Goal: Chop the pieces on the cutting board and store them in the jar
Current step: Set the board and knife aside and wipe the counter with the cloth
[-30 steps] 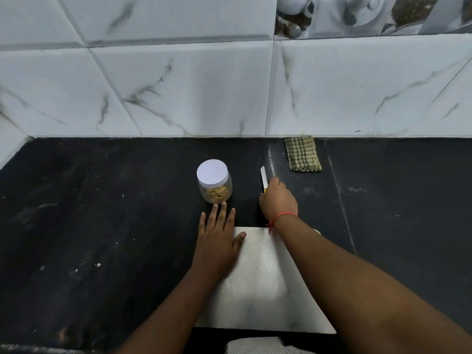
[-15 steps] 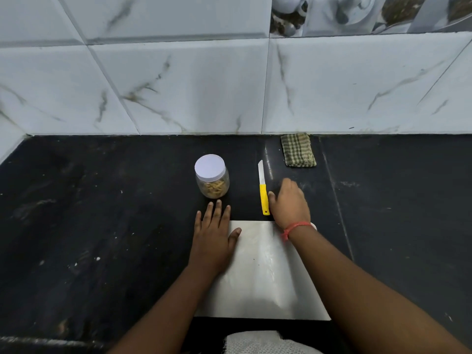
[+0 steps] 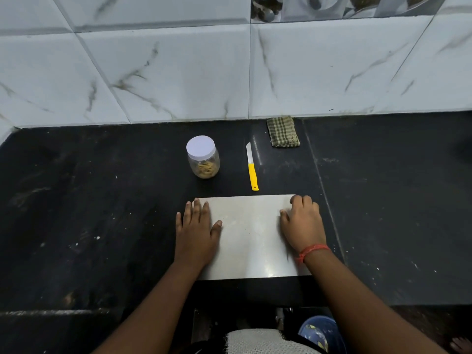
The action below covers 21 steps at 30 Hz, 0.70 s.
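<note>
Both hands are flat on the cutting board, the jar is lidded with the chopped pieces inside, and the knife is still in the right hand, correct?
Not quite. In the head view the knife lies on the counter beyond the cutting board, in neither hand. The left hand and right hand do rest on the board, and the jar is lidded with pieces inside.

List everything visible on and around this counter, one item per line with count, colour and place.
jar: one, clear with white lid on, yellowish pieces inside, behind the board's left end
knife: one, yellow handle, lying on the counter right of the jar
cutting board: one, pale grey, near counter edge, no pieces visible on it
cloth: one, green checked, folded, against the wall
counter: one, black
wall tiles: white marbled, behind the counter
left hand: flat on the board's left edge
right hand: resting on the board's right edge, red thread at the wrist
</note>
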Each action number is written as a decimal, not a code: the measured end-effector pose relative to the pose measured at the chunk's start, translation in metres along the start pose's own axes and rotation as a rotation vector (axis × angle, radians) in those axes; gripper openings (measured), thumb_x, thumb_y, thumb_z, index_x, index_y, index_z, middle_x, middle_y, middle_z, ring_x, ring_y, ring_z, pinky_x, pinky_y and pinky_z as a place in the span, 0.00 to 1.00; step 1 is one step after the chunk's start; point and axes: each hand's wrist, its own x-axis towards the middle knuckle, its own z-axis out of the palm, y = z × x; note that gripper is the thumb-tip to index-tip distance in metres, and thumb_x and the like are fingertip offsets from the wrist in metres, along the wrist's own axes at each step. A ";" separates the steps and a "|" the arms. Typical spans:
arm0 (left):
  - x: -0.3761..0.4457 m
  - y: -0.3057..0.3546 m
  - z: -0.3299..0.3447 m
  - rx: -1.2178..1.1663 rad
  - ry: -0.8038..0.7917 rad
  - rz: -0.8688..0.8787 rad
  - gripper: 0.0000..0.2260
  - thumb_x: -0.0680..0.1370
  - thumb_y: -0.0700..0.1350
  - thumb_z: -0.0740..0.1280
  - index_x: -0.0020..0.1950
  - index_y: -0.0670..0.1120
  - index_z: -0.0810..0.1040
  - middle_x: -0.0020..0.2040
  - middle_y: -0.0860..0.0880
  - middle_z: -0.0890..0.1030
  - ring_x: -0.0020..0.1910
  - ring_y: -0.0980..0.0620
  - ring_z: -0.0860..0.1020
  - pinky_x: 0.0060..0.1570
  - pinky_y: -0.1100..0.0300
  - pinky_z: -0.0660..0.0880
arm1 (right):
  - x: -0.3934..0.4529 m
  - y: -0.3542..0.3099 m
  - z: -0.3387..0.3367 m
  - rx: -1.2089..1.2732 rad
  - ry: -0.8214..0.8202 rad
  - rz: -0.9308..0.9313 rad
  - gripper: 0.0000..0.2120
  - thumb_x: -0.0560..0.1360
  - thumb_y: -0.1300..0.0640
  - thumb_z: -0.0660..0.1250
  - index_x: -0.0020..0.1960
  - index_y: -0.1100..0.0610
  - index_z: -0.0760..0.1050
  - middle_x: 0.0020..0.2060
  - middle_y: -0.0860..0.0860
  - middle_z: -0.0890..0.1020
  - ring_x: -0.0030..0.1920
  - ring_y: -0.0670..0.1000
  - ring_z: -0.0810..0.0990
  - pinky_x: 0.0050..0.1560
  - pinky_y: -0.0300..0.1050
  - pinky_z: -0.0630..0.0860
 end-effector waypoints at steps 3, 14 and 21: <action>-0.011 -0.002 -0.001 -0.057 0.002 -0.040 0.30 0.83 0.60 0.50 0.81 0.45 0.56 0.82 0.44 0.52 0.81 0.44 0.47 0.79 0.45 0.47 | -0.020 0.008 -0.001 -0.045 -0.004 0.016 0.16 0.75 0.50 0.67 0.57 0.58 0.72 0.50 0.56 0.75 0.49 0.56 0.72 0.51 0.50 0.73; -0.024 0.003 -0.018 -0.437 0.078 -0.332 0.20 0.82 0.49 0.64 0.72 0.43 0.71 0.77 0.43 0.66 0.75 0.41 0.61 0.71 0.49 0.62 | -0.041 0.020 -0.011 0.168 -0.119 0.242 0.16 0.75 0.55 0.66 0.59 0.61 0.68 0.56 0.60 0.74 0.57 0.61 0.71 0.57 0.53 0.69; -0.007 0.007 -0.037 -0.729 0.021 -0.545 0.15 0.80 0.48 0.64 0.66 0.46 0.76 0.66 0.46 0.73 0.62 0.42 0.74 0.63 0.48 0.71 | -0.031 0.018 -0.019 0.401 -0.135 0.411 0.14 0.74 0.58 0.66 0.57 0.61 0.69 0.54 0.60 0.76 0.55 0.63 0.75 0.52 0.50 0.73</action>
